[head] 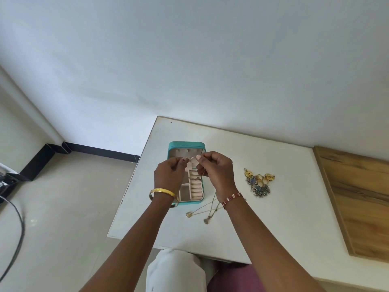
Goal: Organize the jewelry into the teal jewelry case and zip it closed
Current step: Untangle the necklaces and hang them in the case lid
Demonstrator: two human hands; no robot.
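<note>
Both hands, left grip (171, 172) and right grip (216, 172), pinch a thin chain (207, 204) above the open case (185, 145); earrings (258, 183) lie right of them.

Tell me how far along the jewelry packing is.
Early. The open teal jewelry case shows bare pink compartments. Both the left hand and right hand pinch a thin chain necklace. The heap of gold and dark earrings remains; zipping comes last.

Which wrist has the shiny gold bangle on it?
The left hand wears the gold bangle. The right hand wears a red and white thread band instead.
</note>
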